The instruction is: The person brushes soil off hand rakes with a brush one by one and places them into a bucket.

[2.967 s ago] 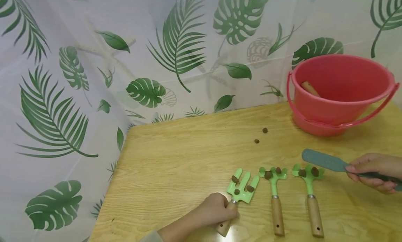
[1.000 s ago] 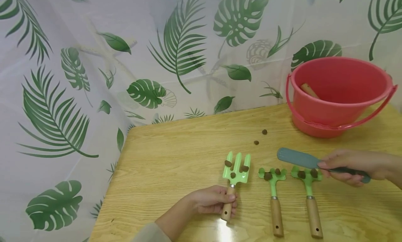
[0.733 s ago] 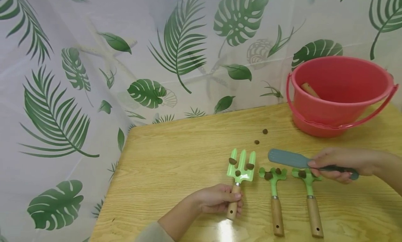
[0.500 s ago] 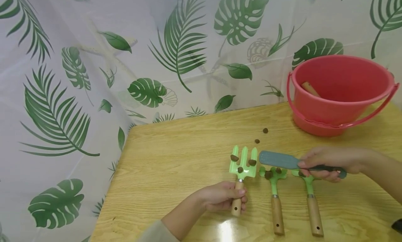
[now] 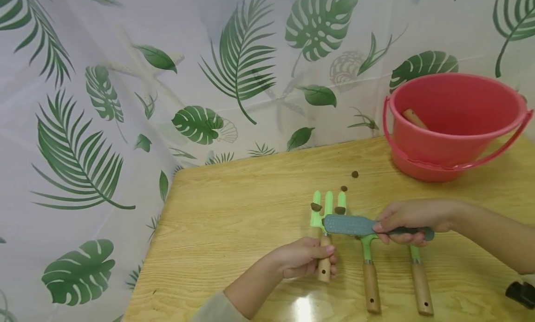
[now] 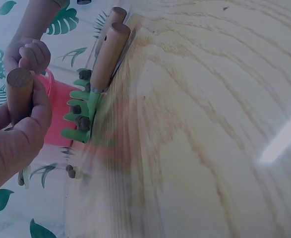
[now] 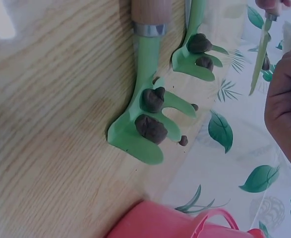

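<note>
My left hand (image 5: 298, 258) grips the wooden handle of a green three-tined garden fork (image 5: 329, 202), lifted off the table. Brown clay-like lumps (image 5: 316, 207) cling to its tines. In my right hand (image 5: 411, 220) is a flat blue-grey tool (image 5: 351, 224) with a rounded, dotted blade. Its blade lies over the fork's base in the head view, hiding part of it; whether they touch I cannot tell. Two small green hand rakes (image 5: 371, 287) lie to the right, their heads partly covered in that view. The right wrist view shows dark lumps (image 7: 150, 130) on both rake heads.
A pink bucket (image 5: 430, 154) stands at the back right with a wooden handle (image 5: 414, 118) inside. Two loose lumps (image 5: 355, 174) lie on the wooden table (image 5: 234, 210) behind the fork. A black object (image 5: 521, 294) shows at the right edge. A leaf-printed sheet (image 5: 251, 80) hangs behind.
The left hand has raised the fork and turned it upright, shifting slightly right. The right hand has carried the blue-grey tool left, from above the rakes to over the fork's base.
</note>
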The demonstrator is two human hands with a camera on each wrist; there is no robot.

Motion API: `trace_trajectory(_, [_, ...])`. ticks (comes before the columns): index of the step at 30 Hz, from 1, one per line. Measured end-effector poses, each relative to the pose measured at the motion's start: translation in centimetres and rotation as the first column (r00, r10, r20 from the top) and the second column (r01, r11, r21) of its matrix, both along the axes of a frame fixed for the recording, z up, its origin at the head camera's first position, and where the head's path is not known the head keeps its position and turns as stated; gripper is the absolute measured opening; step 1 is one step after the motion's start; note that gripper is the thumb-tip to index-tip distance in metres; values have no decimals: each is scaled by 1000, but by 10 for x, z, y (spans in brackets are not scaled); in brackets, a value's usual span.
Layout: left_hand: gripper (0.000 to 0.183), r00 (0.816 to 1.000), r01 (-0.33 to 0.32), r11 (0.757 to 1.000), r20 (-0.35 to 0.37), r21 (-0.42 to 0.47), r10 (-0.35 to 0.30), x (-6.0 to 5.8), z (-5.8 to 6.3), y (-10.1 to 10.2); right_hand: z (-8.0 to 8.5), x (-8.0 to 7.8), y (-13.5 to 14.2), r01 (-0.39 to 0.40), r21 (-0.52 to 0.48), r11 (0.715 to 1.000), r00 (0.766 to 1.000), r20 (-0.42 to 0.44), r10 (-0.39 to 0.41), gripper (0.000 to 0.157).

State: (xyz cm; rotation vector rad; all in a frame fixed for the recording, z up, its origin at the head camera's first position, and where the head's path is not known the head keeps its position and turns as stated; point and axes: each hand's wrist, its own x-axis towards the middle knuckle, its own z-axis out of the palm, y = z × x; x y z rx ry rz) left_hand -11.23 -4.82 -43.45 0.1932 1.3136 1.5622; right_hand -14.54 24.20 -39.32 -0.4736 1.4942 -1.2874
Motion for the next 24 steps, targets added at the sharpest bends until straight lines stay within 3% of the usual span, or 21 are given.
trace_trajectory(9, [8,1000,-4,1000,-8,-14,4,3,5,2,-4,-3,1,14,38,999,1000,-3,-14,30])
trace_trajectory(16, [9,1000,8,1000,-6,-12,-9,6,8,0,-6,-12,4,0,29,1000,1000,1,0,43])
trace_trajectory(21, [8,1000,9,1000,5,-19,-9,8,6,0,-8,-17,6,-8,31,999,1000,-24,8,35])
trace_trajectory(24, [8,1000,7,1000,5,-17,-7,9,5,-1,-9,-19,5,-10,45,999,998,-58,12,38])
